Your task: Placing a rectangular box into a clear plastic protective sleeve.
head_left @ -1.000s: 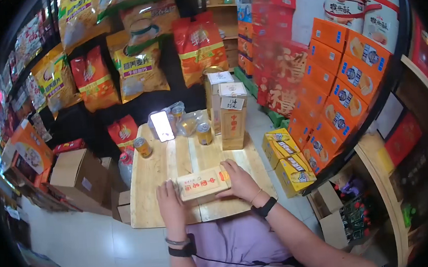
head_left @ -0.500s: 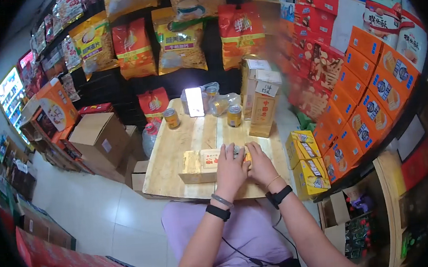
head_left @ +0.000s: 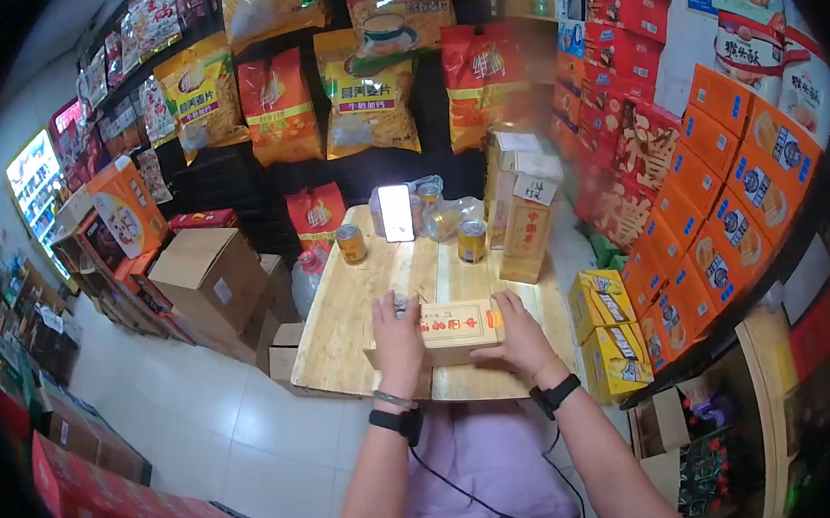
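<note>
A long gold cardboard box point(head_left: 453, 326) with red lettering lies sideways on the light wooden table point(head_left: 341, 303), close to its front edge. My left hand point(head_left: 399, 337) curls over the box's left end. A small silvery thing point(head_left: 400, 301) shows between those fingers; I cannot make out what it is. At the opposite end, my right hand point(head_left: 522, 338) grips the box, fingers behind and thumb along the front. Both hands partly cover the ends of the box.
Behind the box stand two small cans point(head_left: 472, 242), point(head_left: 351, 243), a lit phone point(head_left: 395, 212) and a clear plastic bag point(head_left: 451, 218) with cans. Tall gold boxes point(head_left: 528, 227) stand at the back right. Yellow cartons point(head_left: 612, 327) and stacked orange boxes point(head_left: 719, 209) flank the right, brown cartons point(head_left: 209, 278) the left.
My hands were together at the box's right end; now they are apart, one at each end. The box sits further right, and the silvery thing shows at its left end instead of its right.
</note>
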The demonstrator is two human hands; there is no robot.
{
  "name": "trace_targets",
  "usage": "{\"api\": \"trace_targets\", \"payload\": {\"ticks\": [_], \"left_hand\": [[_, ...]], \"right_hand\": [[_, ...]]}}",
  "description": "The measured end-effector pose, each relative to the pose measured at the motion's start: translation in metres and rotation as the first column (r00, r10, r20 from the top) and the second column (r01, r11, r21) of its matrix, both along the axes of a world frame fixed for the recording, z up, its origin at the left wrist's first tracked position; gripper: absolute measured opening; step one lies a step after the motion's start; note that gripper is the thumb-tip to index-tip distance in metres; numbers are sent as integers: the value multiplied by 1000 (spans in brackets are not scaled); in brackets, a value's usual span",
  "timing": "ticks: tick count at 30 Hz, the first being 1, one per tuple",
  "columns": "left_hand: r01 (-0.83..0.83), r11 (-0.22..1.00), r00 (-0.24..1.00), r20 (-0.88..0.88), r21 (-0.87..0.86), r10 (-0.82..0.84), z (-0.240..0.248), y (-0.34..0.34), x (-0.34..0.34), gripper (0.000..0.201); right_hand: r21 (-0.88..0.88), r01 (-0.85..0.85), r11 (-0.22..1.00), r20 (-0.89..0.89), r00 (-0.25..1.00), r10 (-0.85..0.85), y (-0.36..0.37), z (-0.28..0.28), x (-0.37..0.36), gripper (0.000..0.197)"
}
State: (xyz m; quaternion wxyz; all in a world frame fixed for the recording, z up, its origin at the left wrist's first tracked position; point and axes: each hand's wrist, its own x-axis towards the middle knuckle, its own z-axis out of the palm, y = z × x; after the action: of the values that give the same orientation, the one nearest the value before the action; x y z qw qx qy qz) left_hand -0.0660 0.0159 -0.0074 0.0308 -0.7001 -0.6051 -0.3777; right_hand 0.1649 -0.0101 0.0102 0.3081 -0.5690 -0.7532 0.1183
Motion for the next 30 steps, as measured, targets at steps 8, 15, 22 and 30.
{"api": "trace_targets", "payload": {"ticks": [8, 15, 22, 30], "left_hand": [[436, 899, 895, -127, 41, -428, 3, -5, 98, 49], [303, 952, 919, -250, -50, -306, 11, -33, 64, 51], [-34, 999, 963, -269, -2, 33, 0, -19, -27, 49], [109, 994, 970, -222, 13, -103, -3, 9, 40, 50]], "right_hand": [[38, -18, 999, 39, 999, 16, 13, -24, 8, 92], [-25, -23, 999, 58, 998, 25, 0, -4, 1, 99], [-7, -35, 999, 13, 999, 35, -3, 3, -1, 114], [-21, -4, 1000, 27, 1000, 5, -2, -3, -6, 107]]}}
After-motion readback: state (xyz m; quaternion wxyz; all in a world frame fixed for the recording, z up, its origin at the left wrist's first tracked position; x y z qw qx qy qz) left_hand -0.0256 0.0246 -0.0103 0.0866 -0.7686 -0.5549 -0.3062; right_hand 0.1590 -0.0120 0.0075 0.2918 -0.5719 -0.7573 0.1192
